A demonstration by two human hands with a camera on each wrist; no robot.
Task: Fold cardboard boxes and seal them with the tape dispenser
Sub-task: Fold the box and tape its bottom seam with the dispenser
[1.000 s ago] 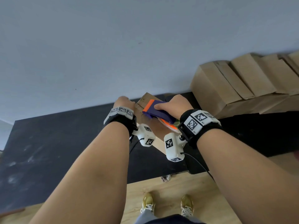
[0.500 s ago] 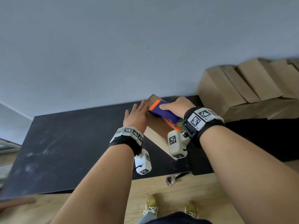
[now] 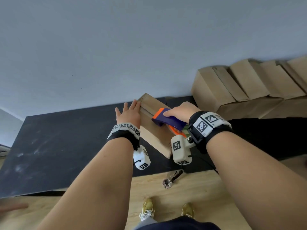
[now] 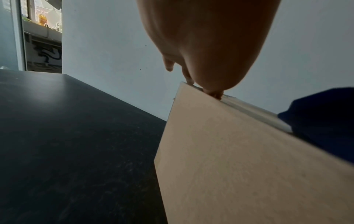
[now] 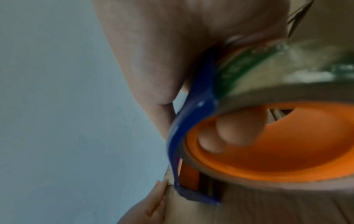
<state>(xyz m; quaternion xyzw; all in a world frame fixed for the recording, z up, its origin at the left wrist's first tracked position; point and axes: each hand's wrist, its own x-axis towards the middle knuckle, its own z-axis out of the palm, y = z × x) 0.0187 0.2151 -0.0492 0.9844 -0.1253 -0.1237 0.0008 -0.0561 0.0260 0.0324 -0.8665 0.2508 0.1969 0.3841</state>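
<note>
**Tape dispenser on the box top, left hand flat against the side**

In the centre of the head view a small cardboard box (image 3: 153,128) stands on a black table (image 3: 54,146), its long axis running from lower right to upper left of the frame. The right hand (image 3: 180,112) is clamped round the blue and orange tape dispenser (image 3: 166,119), whose front end rests on the top face of the box; a strip of clear tape runs along the centre seam from the dispenser toward the far upper-left end. In the right wrist view two fingertips (image 5: 235,130) show inside the orange core of the tape roll, which fills the lower right of that frame, somewhat blurred.

The left hand (image 3: 128,113) lies spread, fingers straight and apart, against the left side of the box, with the fingertips reaching its far top corner. In the left wrist view the fingertips (image 4: 212,93) touch the upper edge of the box wall, where the shiny tape appears to end.

At the upper right of the head view a row of folded cardboard boxes (image 3: 249,85) leans against the pale wall. Below the table edge, at the bottom centre, lie a wooden floor (image 3: 191,193), a small dark object on it, and a pair of yellow shoes (image 3: 147,208)
</note>
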